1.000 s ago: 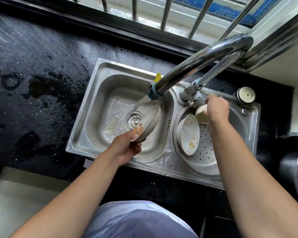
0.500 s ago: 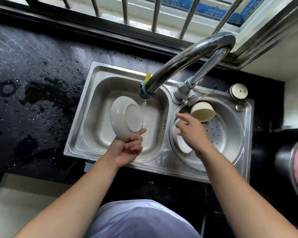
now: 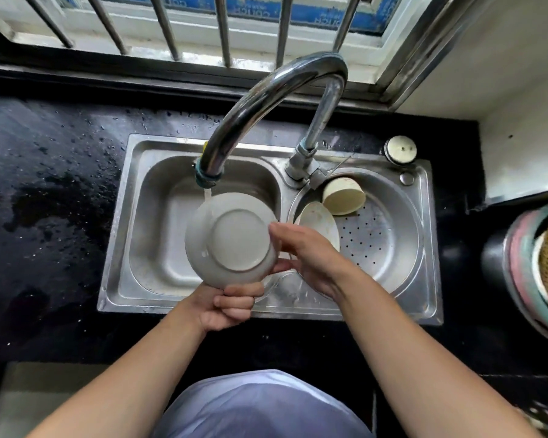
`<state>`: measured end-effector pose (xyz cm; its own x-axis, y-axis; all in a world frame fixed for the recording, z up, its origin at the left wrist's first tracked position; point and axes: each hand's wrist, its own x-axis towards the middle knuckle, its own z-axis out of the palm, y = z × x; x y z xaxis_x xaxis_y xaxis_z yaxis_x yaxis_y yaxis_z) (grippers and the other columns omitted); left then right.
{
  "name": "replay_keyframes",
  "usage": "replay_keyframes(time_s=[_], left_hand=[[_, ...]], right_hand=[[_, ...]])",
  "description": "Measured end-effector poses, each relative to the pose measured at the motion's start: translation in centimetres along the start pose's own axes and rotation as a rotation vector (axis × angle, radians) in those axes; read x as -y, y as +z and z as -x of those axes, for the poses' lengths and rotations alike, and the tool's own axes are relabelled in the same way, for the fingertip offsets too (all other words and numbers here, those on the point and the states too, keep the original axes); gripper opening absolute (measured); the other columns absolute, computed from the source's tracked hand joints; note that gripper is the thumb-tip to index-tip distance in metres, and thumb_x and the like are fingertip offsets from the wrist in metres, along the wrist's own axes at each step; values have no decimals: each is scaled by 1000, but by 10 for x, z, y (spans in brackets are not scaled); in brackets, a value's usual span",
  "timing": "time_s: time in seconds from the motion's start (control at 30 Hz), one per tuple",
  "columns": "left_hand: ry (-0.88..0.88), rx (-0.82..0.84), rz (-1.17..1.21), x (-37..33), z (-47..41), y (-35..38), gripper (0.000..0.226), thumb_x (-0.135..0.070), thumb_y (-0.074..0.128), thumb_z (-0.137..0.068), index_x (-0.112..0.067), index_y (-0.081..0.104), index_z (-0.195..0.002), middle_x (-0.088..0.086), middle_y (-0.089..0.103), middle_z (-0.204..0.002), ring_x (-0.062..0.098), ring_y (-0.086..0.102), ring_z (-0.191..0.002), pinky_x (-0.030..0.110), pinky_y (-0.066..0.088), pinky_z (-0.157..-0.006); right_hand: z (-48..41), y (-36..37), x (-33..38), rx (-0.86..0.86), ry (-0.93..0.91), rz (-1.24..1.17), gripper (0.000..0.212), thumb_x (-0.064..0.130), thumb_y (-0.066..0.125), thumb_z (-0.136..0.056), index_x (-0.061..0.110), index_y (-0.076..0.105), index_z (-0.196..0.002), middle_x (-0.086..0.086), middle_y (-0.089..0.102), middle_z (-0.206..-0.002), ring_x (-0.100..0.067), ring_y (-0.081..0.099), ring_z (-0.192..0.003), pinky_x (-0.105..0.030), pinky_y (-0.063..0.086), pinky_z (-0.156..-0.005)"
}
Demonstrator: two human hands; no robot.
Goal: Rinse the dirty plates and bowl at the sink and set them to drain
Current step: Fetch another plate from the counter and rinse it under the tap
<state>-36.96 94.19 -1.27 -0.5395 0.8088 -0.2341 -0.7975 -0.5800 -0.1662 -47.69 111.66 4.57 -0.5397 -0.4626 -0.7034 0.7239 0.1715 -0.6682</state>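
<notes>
My left hand point(image 3: 228, 306) and right hand point(image 3: 307, 257) pinched the plate point(image 3: 231, 238) by its rim; I judged turning it under the faucet point(image 3: 266, 99) beyond them wisest.

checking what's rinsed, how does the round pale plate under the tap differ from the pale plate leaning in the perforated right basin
The held plate is gripped by the left hand and right hand over the left basin; the leaning plate stands on edge in the right basin. The held plate shows its underside; the leaning plate shows its inner face. Both are round, pale.
</notes>
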Motion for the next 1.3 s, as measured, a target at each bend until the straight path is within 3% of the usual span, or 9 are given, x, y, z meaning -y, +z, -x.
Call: replay_keyframes(time_s=[0.17, 0.23, 0.33, 0.5, 0.6, 0.73, 0.87, 1.07, 1.3], left_hand=[[-24, 104, -60, 9, -24, 7, 18, -6, 48, -102, -4, 66, -101, -3, 50, -73, 4, 32, -43, 18, 37, -48], [-35, -100, -137, 13, -39, 9, 34, -17, 43, -104, -1, 71, -116, 1, 57, -77, 7, 38, -49, 17, 37, -46], [30, -661, -485, 25, -62, 5, 38, -24, 46, -104, -3, 71, -123, 7, 64, -70, 12, 54, -46, 21, 45, -42], [208, -1009, -1463, 52, -67, -17, 19, -11, 60, -96, -21, 74, -103, -3, 74, -98, 9, 68, -82, 32, 56, -84], [298, -864, -2054, 67, -65, -30, 36, -21, 56, -91, -21, 72, -123, -3, 64, -128, 15, 59, -116, 32, 45, -102], [3, -743, -2481, 88, -68, -39, 66, -25, 65, -78, -22, 61, -144, 11, 45, -163, 35, 45, -148, 53, 41, -115], [-142, -735, -2588, 98, -69, -41, 80, -29, 80, -65, -19, 64, -143, 13, 46, -161, 38, 49, -145, 61, 49, -107], [-234, -740, -2533, 96, -69, -52, 80, -29, 52, -90, -29, 25, -165, 1, -6, -176, 30, -1, -163, 64, 10, -126], [-283, -758, -2522, 97, -71, -57, 81, -30, 47, -94, -33, 11, -166, -3, -18, -174, 25, -12, -162, 62, 4, -127]], right_hand=[[17, -5, 2, -3, 0, -247, 24, 35, 69, -93, 15, 67, -105, 0, 67, -83, -9, 60, -67, -21, 45, -41], [29, -19, 5, -22, -46, -323, 24, 33, 70, -88, 13, 69, -103, -3, 73, -86, -11, 67, -68, -23, 50, -46], [51, -51, 13, -134, -160, -237, 20, 21, 70, -89, 12, 70, -107, -2, 78, -91, -13, 72, -80, -27, 56, -66], [87, -125, 23, -415, -233, 697, 8, 28, 71, -95, 23, 70, -102, 2, 73, -85, -14, 70, -80, -30, 55, -73], [91, -158, 13, -415, -179, 1270, 13, 33, 65, -96, 26, 56, -89, 6, 59, -70, -24, 59, -74, -36, 42, -62], [84, -174, -21, -287, -18, 1668, 7, 29, 54, -98, 24, 56, -102, -8, 67, -90, -36, 66, -87, -36, 38, -62], [71, -168, -53, -122, 71, 1806, 20, 16, 56, -90, 21, 60, -109, -7, 68, -98, -32, 67, -94, -33, 36, -65], [50, -158, -76, -52, 103, 1885, 29, 11, 56, -90, 14, 62, -118, -13, 69, -111, -35, 67, -102, -36, 42, -71], [42, -145, -96, -69, 65, 1848, 28, 9, 54, -93, 11, 61, -120, -13, 68, -114, -34, 66, -102, -35, 38, -71]])
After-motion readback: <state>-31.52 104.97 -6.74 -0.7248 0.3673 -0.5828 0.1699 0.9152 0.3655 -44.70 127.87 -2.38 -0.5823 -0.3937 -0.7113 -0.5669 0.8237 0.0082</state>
